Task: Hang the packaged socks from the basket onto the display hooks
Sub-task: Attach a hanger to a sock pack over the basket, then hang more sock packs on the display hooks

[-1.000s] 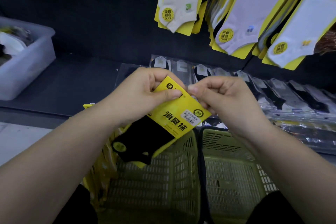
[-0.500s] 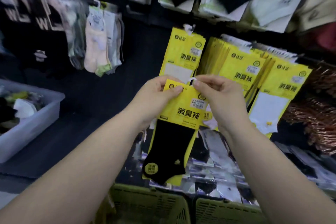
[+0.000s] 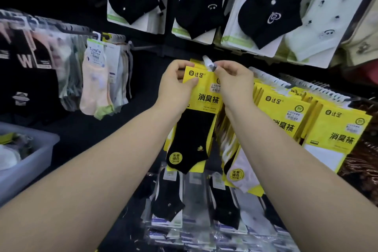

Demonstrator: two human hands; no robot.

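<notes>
Your left hand (image 3: 176, 86) pinches the sock pack's (image 3: 201, 96) yellow header; your right hand (image 3: 235, 82) pinches its white hanger tab (image 3: 208, 63); the hook behind stays hidden.

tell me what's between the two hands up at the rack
In the head view, the yellow sock pack spans the gap: the left hand pinches its top left corner, and the right hand holds its white hanger tab.
</notes>
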